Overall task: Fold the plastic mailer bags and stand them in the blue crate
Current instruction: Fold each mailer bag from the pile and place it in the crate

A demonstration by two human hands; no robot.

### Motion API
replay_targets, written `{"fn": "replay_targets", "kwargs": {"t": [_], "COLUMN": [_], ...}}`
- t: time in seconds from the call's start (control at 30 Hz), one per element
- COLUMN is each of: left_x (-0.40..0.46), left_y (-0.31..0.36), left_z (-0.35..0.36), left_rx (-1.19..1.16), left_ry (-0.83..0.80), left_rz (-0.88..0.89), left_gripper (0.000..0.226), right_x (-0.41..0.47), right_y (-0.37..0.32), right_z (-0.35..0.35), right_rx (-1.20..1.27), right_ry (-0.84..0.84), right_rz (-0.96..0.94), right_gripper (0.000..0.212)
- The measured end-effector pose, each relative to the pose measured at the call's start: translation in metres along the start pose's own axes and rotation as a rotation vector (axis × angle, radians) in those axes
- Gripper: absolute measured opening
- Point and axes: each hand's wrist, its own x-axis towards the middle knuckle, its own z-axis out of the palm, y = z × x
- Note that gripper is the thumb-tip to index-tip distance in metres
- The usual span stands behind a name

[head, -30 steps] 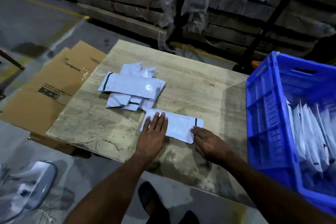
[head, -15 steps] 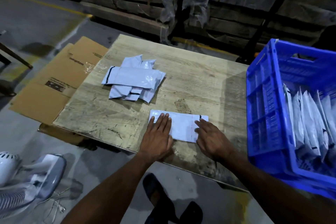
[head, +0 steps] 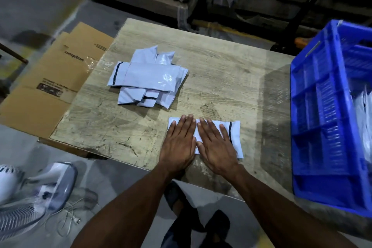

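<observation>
White mailer bag (head: 235, 137) lying flat on table (head: 221, 78), black strip at right end, left hand (head: 178, 143) and right hand (head: 216, 145) pressing it — fingers straight.

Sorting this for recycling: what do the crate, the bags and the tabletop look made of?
Blue crate: rigid moulded plastic, slotted walls. Mailer bags: thin glossy plastic film, with glare and creases. Tabletop: wood-grain surface, worn and scuffed; solid or laminate is unclear.
</observation>
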Motion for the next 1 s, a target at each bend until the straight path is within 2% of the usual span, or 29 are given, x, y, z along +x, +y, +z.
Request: {"fn": "replay_targets", "kwargs": {"t": [0.53, 0.8, 0.9, 1.0], "left_x": [-0.007, -0.019, -0.017, -0.017], "left_y": [-0.01, -0.015, -0.013, -0.013], "left_z": [-0.005, -0.011, -0.01, -0.009], "left_rx": [0.0, 0.037, 0.038, 0.031], "left_ry": [-0.042, -0.081, -0.088, -0.072], "left_rz": [0.005, -0.084, -0.095, -0.096], "left_gripper": [0.069, 0.069, 0.069, 0.067], "right_x": [-0.033, -0.032, -0.018, 0.007], "right_y": [0.038, 0.034, 0.007, -0.025], "right_z": [-0.01, -0.015, -0.023, -0.016], "right_rx": [-0.062, -0.067, -0.047, 0.047], "right_ry": [-0.093, -0.112, -0.062, -0.129], "right_rz": [0.197, 0.224, 0.107, -0.015], "right_gripper": [0.076, 0.074, 0.068, 0.065]}}
